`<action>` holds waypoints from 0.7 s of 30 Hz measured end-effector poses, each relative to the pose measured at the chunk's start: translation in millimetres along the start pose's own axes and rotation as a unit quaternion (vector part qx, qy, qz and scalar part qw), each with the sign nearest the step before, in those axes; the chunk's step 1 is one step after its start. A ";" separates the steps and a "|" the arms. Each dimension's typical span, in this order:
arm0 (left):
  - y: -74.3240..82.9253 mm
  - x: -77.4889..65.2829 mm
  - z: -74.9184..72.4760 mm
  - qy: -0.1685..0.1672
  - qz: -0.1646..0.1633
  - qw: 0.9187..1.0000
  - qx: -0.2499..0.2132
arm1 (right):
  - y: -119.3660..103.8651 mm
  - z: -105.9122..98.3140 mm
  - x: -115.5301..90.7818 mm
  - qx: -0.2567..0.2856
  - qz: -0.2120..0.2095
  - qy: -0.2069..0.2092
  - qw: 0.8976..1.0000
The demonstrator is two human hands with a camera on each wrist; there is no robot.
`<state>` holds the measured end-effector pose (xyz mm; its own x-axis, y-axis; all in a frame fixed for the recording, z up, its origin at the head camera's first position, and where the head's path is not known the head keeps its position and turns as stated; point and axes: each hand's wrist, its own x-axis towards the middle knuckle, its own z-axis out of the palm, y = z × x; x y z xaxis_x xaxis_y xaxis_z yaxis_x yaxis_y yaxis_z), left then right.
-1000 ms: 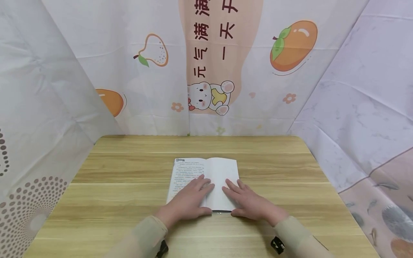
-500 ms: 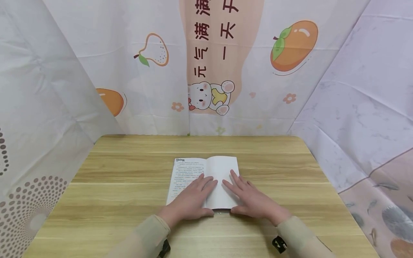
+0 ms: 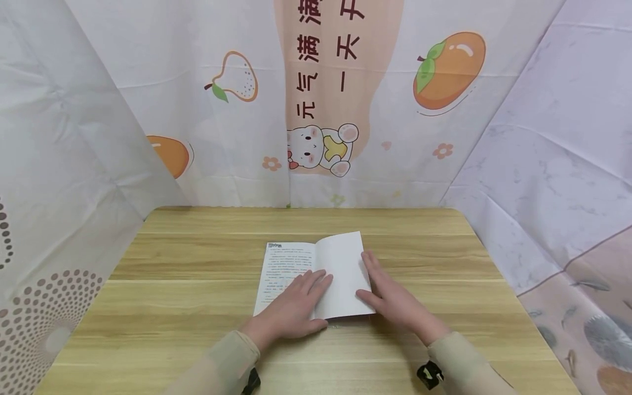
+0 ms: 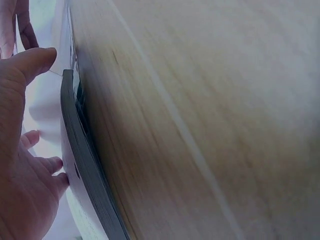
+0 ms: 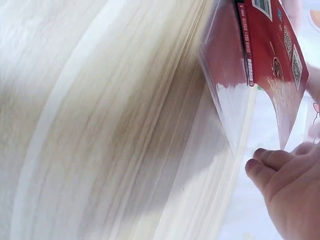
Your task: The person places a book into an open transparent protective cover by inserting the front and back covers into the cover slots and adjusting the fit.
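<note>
A book point(image 3: 283, 260) lies spread on the table, printed text on its left page. Across that page and the fold rests my left hand point(image 3: 296, 307), fingers extended. On the right, a blank white leaf point(image 3: 343, 263) tilts up off the table. My right hand point(image 3: 395, 299) holds its outer edge, thumb on the white side and fingers at the border. From the right wrist, its underside is a red cover point(image 5: 270, 45) with a barcode and QR codes. Below it a clear plastic flap point(image 5: 225, 85) slants toward the table. The left wrist view shows the thick page block point(image 4: 82, 145).
The wood-grain table point(image 3: 187, 263) extends around the book on all sides. A printed curtain point(image 3: 237, 131) hangs behind its far edge, with more cloth at left and right. Dark wrist devices point(image 3: 429, 376) sit under the sleeves.
My right hand has slid from the white leaf to its outer edge and taken hold there. The leaf has risen from nearly flat to tilted. My left hand has hardly moved.
</note>
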<state>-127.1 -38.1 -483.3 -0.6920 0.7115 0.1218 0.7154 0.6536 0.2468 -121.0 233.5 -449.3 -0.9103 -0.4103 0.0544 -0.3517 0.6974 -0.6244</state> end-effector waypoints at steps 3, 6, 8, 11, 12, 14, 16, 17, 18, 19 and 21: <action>-0.8 -0.9 -0.2 0.000 -0.004 1.000 -0.012 | 0.5 0.7 2.1 0.057 0.028 0.008 0.998; -1.3 -1.5 -1.2 -0.001 -0.005 1.000 -0.022 | -0.1 2.2 3.2 0.113 0.074 0.014 0.991; -1.2 -1.6 -2.6 0.000 -0.003 1.000 -0.022 | -1.5 2.8 3.2 0.137 0.103 0.020 0.985; -0.7 -1.7 -5.1 0.007 0.005 1.000 -0.020 | -5.2 3.3 2.9 0.187 0.132 0.022 0.973; -0.6 -1.7 -6.0 0.010 0.008 1.000 -0.017 | -6.8 3.2 3.1 0.210 0.137 0.018 0.968; -0.1 -1.5 -7.8 0.015 0.015 1.000 -0.016 | -9.8 2.9 3.6 0.249 0.141 0.007 0.958; -0.2 -1.1 -9.2 0.021 0.021 0.999 -0.016 | -12.5 2.4 4.6 0.281 0.139 -0.004 0.949; -0.5 -0.7 -9.6 0.025 0.023 0.999 -0.017 | -13.8 2.0 5.1 0.292 0.138 -0.009 0.946; -0.8 0.0 -10.0 0.030 0.027 0.999 -0.018 | -14.7 1.8 5.8 0.299 0.135 -0.014 0.944; -1.1 0.7 -10.6 0.034 0.030 0.999 -0.020 | -15.4 1.7 6.5 0.302 0.133 -0.016 0.944; -1.9 2.2 -11.5 0.041 0.035 0.998 -0.023 | -16.4 1.7 7.9 0.308 0.128 -0.023 0.942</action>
<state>-131.1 -40.8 -472.5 -0.6477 0.7301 0.2177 0.7582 0.5895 0.2785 -122.1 217.8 -440.0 -0.9328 -0.3101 -0.1839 0.0843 0.3085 -0.9475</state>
